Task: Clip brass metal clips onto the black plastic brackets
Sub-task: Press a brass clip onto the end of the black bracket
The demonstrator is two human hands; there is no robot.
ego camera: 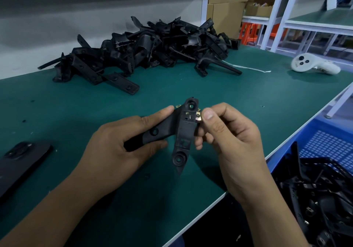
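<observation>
Both hands up over the desk's front edge: left hand [122,143] grips the stiff, light black bracket [184,132] by its arm, right hand [227,132] pinches a tiny brass clip [198,116] against its side. Probably slippery, hold its edges.

1. Two hands worked above the green table [248,97]: a left hand [122,147] and a right hand [231,141].
2. One black bracket [184,132] was held between them.
3. Two brass clips showed on it, one [198,116] on its right edge, one [178,106] on its left.
4. One heap of brackets [145,49] lay beyond it, too tangled to count.
5. One white controller [313,65] lay far right of the heap.
6. One blue crate [324,137] stood off the table's right edge.
</observation>
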